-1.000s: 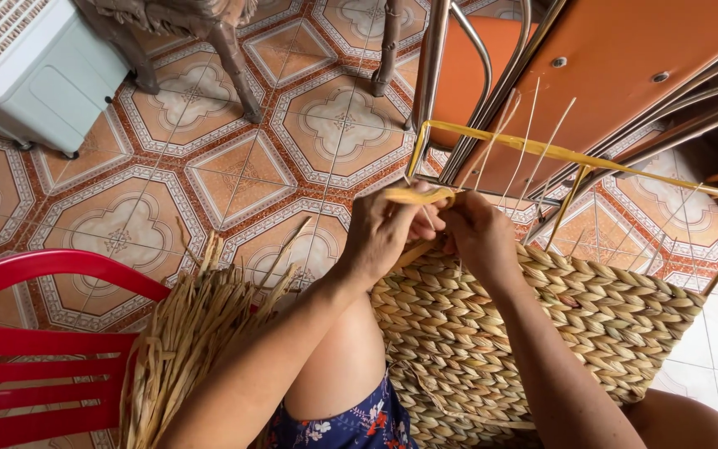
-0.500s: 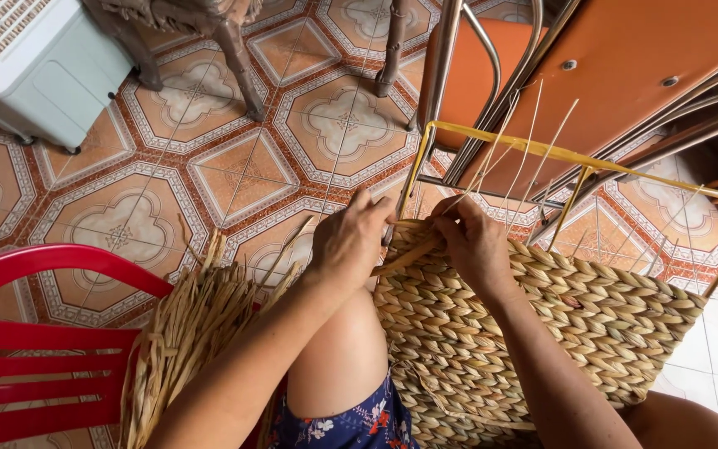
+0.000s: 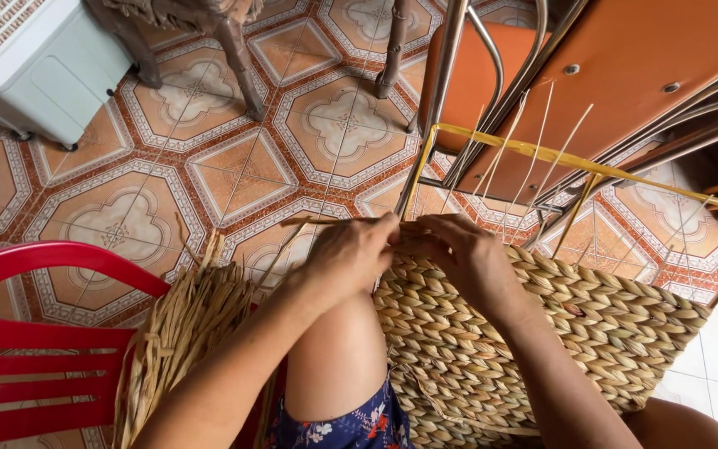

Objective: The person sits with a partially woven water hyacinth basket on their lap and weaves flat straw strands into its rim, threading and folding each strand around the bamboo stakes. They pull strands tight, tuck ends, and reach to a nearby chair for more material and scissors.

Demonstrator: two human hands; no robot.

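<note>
A half-woven basket (image 3: 592, 324) of tan braided straw lies across my lap on a yellow wire frame (image 3: 542, 154), with thin upright stakes rising from its top edge. My left hand (image 3: 351, 254) pinches a dry straw strand (image 3: 317, 221) at the basket's upper left corner. My right hand (image 3: 463, 254) presses on the same woven edge beside it, fingers curled on the weave. The two hands touch at the fingertips.
A bundle of loose straw (image 3: 180, 333) rests on a red plastic chair (image 3: 35, 333) at my left. Ahead stand orange metal-framed chairs (image 3: 608, 75), wooden furniture legs (image 3: 238, 58) and a white appliance (image 3: 27, 58) on a patterned tile floor (image 3: 209, 175).
Both hands have dropped from the upper frame to the basket's woven edge, pulling the strand down and in. The strand now lies flat to the left of my left hand.
</note>
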